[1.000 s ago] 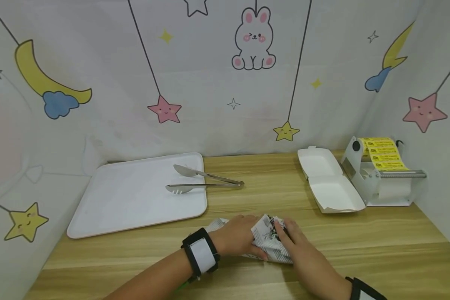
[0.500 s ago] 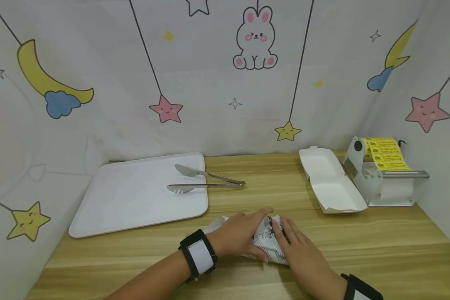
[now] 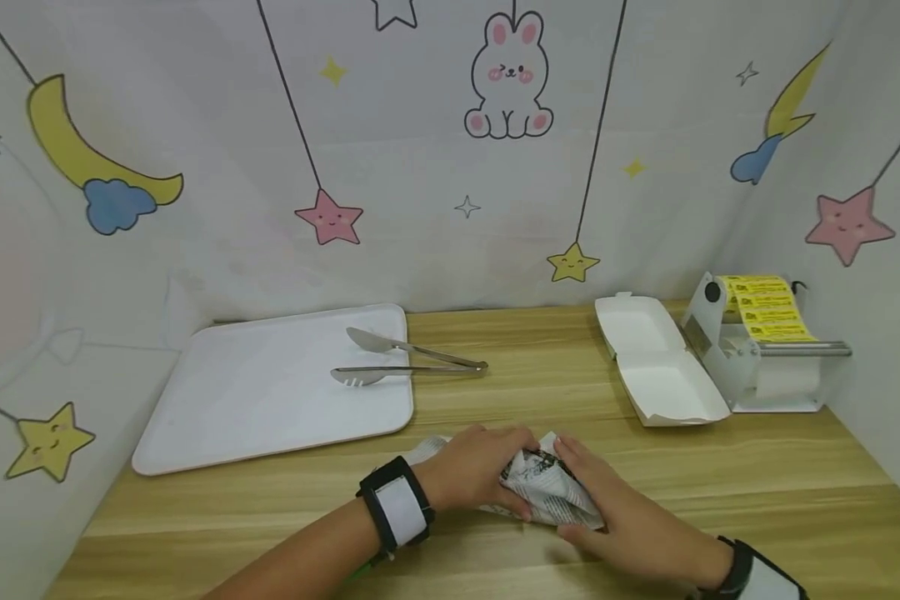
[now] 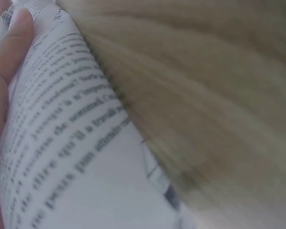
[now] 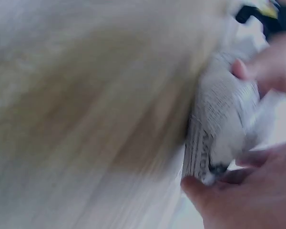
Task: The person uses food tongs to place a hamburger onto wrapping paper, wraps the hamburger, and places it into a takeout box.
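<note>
A parcel wrapped in newsprint-patterned paper [image 3: 543, 487] lies on the wooden table near its front, and what it contains is hidden. My left hand [image 3: 476, 471] spans its middle from above, thumb on the near side and fingers over the far side. Printed text on the wrapping paper [image 4: 62, 129] fills much of the left wrist view, beside the thumb. At the parcel's right end, my right hand [image 3: 615, 517] holds the folded paper between thumb and fingers. In the right wrist view, the right thumb [image 5: 200, 193] touches the corner of the wrapped end [image 5: 200, 152].
A white tray [image 3: 270, 400] stands at the back left, with metal tongs [image 3: 420, 358] lying partly over its right edge. An open white takeaway box [image 3: 671, 387] sits at the back right, beside a label dispenser [image 3: 772, 350] with yellow labels. A printed curtain hangs behind.
My right hand has gone from lying flat over the parcel's right end to holding that end with thumb and fingers. The left hand stays over the middle, its fingers shifting slightly.
</note>
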